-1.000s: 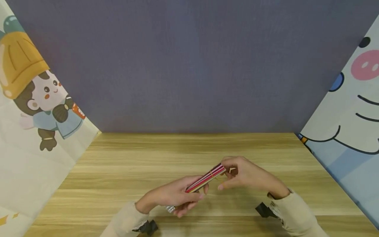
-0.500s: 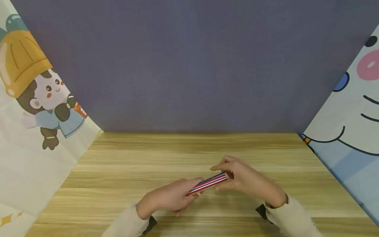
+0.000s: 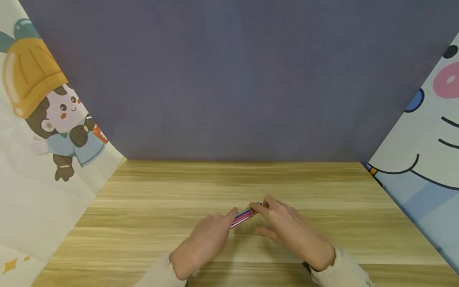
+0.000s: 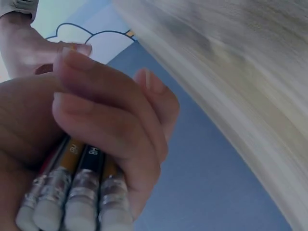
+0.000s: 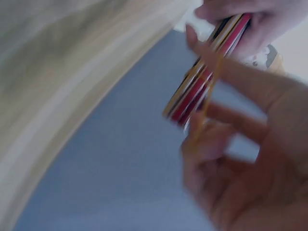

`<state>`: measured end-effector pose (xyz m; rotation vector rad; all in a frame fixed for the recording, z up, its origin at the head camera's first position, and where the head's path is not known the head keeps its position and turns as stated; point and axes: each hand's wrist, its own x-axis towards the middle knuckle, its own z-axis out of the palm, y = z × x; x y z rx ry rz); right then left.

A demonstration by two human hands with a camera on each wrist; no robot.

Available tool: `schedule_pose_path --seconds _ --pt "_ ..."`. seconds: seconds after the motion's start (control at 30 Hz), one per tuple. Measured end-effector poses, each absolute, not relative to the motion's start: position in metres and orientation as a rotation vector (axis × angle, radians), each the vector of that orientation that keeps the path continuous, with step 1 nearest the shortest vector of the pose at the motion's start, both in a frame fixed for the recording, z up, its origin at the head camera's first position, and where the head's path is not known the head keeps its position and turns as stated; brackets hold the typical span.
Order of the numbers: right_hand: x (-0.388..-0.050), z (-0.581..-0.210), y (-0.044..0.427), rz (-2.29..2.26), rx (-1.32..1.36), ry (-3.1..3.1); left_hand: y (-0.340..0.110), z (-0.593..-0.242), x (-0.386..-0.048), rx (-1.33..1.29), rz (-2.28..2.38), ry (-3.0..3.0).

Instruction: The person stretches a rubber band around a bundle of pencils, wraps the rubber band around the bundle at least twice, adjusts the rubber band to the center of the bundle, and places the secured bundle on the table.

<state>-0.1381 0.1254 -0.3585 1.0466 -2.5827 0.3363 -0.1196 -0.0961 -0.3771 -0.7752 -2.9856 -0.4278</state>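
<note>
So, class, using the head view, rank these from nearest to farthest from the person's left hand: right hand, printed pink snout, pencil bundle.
1. Pencil bundle: gripped in the left hand.
2. Right hand: to the right, at the bundle's other end.
3. Printed pink snout: on the right-hand wall.

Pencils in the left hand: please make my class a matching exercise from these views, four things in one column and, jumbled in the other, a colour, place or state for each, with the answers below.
Things
1. Left hand
2. Band
3. Erasers
4. Table

Descriptions
A. White, on the ends of the pencils
B. Brown and wood-grained
C. Curled round the pencils
D. Thin and yellow, at the right hand

Pairs: 1-C, 2-D, 3-A, 4-B
</note>
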Motion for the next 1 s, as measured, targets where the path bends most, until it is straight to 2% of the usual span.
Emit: schedule_pose_path --seconds 0.23,0.5,0.8,1.0 --pt "-0.139 -0.353 0.118 0.753 0.79 -2.698 -0.103 -0.39 -0.138 -0.751 -0.447 -2.96" --pt "-0.153 -0.362 0.121 1.143 0.989 -2.38 -0.106 -0.383 -0.143 -0.833 -1.011 -2.871" --pt "-0.164 -0.367 0.127 1.363 0.826 -2.469 -0.1 -0.382 -0.148 -0.842 -1.44 -2.795" --pt "-0.155 -0.36 0.126 1.284 1.185 -2.235 -0.103 -0.376 -0.148 -0.935 -1.721 -2.777"
